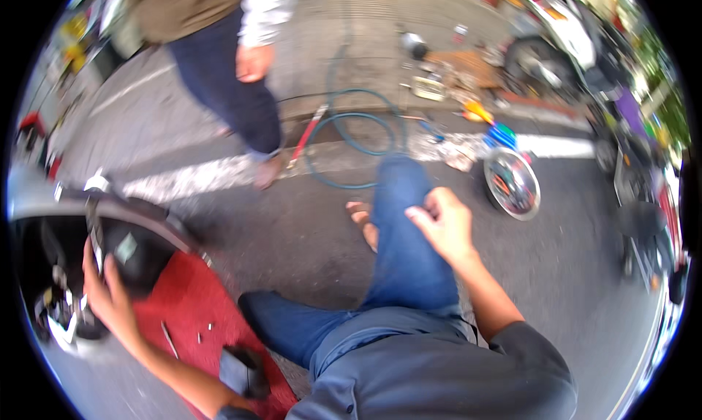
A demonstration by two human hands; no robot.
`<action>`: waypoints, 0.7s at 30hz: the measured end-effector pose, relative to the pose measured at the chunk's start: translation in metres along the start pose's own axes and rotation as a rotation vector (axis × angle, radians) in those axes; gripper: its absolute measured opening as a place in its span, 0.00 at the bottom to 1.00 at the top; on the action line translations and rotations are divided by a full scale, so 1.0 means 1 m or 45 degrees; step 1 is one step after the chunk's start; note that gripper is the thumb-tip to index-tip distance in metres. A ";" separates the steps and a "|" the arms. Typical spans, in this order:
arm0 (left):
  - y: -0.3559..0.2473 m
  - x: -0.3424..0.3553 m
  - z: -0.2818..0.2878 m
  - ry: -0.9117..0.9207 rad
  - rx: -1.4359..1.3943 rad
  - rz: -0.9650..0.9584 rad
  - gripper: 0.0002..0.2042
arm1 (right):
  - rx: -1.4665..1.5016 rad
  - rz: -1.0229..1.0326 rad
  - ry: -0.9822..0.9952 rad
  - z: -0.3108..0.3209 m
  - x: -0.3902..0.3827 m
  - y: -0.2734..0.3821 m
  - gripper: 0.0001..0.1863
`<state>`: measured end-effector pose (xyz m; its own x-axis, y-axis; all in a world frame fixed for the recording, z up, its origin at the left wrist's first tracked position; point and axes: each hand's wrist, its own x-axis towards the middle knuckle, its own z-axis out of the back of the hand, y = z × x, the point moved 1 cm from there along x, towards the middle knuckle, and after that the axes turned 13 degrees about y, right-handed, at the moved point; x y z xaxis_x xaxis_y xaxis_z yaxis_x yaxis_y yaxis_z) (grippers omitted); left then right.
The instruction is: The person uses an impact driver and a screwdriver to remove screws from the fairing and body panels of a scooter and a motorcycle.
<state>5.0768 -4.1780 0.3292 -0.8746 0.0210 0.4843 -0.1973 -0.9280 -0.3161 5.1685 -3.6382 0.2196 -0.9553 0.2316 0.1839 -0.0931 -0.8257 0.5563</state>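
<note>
At the left, my left hand (110,299) is raised at a grey vehicle body panel (150,219) with a dark hollow beneath it. A slim silver metal bar (95,233) stands between its thumb and fingers, which close loosely on it; blur hides the bar's exact kind. My right hand (447,228) rests on my bent knee in blue jeans, thumb apart from half-curled fingers, holding nothing visible. Below my left hand spreads a red cloth (183,295). On it lie a thin metal rod (170,339), a few small metal pieces and a dark box-like object (245,372).
A person (223,76) stands ahead at the left. A blue-green hose (351,182) coils on the pavement beside a red-handled tool (308,133). To the right are a round metal bowl of small parts (488,180), a blue container (501,136) and parked motorbikes (556,61).
</note>
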 end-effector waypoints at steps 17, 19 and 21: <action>0.013 0.012 -0.010 0.038 -0.063 -0.135 0.22 | -0.319 -0.028 0.161 0.034 -0.098 -0.008 0.18; 0.015 0.012 -0.011 0.044 -0.086 -0.123 0.23 | -0.258 0.007 0.136 0.024 -0.115 -0.019 0.18; 0.017 0.015 -0.014 0.040 -0.075 -0.131 0.23 | -0.265 0.035 0.114 0.019 -0.126 -0.025 0.16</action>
<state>5.0541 -4.1881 0.3196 -0.8618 0.1272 0.4911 -0.3112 -0.8970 -0.3138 5.2966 -3.6368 0.1981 -0.9785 0.1683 0.1190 -0.1134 -0.9216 0.3712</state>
